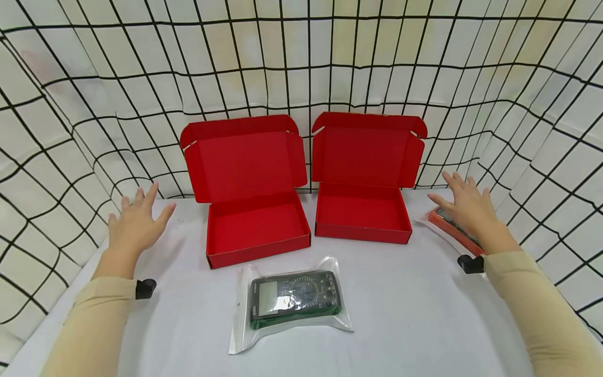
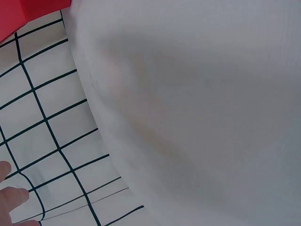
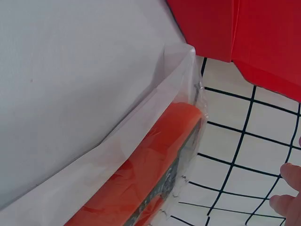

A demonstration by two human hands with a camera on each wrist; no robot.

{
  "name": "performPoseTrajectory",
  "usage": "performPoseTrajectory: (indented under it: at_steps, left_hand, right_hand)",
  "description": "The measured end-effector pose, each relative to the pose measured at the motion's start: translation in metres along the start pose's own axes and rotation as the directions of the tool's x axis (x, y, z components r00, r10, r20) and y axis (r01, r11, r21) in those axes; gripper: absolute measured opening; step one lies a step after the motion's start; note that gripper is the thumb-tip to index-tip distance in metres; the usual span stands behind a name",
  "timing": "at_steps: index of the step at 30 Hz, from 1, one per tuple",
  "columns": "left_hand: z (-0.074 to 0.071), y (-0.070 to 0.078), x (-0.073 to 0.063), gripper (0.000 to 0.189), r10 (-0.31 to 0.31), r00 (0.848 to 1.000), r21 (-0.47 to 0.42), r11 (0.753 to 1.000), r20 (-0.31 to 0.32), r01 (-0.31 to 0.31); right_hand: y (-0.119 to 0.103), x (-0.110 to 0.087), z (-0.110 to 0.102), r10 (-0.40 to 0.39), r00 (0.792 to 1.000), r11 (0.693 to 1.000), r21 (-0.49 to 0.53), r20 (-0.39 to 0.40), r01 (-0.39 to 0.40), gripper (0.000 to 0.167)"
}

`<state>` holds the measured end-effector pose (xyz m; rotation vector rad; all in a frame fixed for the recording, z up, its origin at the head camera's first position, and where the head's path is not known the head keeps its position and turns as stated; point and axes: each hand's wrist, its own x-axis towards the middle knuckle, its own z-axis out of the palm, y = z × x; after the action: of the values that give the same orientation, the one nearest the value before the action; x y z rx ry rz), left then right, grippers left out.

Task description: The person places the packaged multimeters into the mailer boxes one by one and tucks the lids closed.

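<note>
My left hand (image 1: 134,225) is held with spread fingers over the white table, left of an opened red box (image 1: 256,222); it holds nothing. On the right, my right hand (image 1: 468,207) has its fingers spread too, above an orange-edged device in a clear bag (image 1: 454,230), which the hand and wrist partly cover. The right wrist view shows that bagged device (image 3: 150,160) at close range, with fingertips (image 3: 292,175) apart from it. In front lies a black and green multimeter (image 1: 297,297) in a clear plastic bag. A second opened red box (image 1: 363,209) stands right of the first.
Both red boxes have raised lids (image 1: 245,162) leaning back near a white wall with a black grid (image 1: 292,52). The same gridded cloth closes in the left and right sides. A white surface (image 1: 391,314) lies under everything.
</note>
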<state>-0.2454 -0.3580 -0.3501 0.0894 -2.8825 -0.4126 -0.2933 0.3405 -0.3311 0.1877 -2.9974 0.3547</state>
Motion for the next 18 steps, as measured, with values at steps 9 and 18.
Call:
performPoseTrajectory:
  at_steps: [9, 18]
  left_hand:
    - [0.001, 0.006, 0.001, 0.081, 0.038, 0.999, 0.017, 0.999, -0.008, -0.037]
    - [0.001, 0.008, 0.000, 0.079, 0.036, 0.999, 0.002, 0.999, 0.012, -0.036]
  right_hand:
    - [-0.011, -0.004, -0.003, -0.052, 0.998, 0.999, -0.003, -0.024, 0.052, 0.088]
    - [-0.030, -0.007, -0.005, -0.083, 0.996, 0.997, -0.006, -0.026, 0.083, 0.082]
